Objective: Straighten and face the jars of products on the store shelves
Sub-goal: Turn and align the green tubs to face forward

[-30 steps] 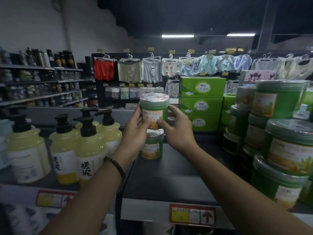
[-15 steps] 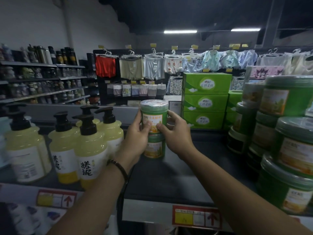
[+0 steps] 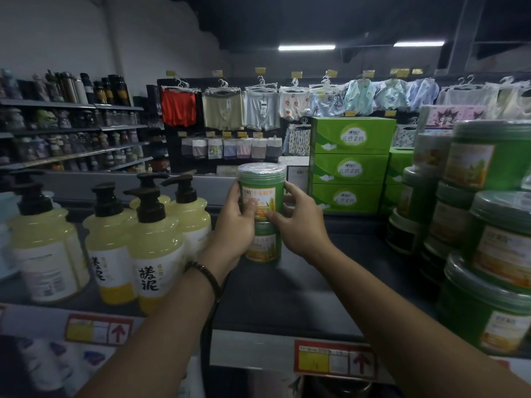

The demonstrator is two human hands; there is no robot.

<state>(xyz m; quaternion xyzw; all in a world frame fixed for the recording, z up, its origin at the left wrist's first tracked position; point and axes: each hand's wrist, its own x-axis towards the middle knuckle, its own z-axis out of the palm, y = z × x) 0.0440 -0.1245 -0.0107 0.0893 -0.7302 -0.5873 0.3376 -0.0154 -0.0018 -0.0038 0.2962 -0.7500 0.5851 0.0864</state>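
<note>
While left hand (image 3: 235, 225) and right hand (image 3: 298, 222) curl fingers round its sides, upper jar (image 3: 262, 193) sits atop lower jar (image 3: 263, 245), label forward; probably rigid plastic, light, film-wrapped so slick; grip mid-wall, not lid; flat dark shelf (image 3: 287, 291); pump bottles (image 3: 155, 239) left, jar stacks (image 3: 488, 254) right
</note>
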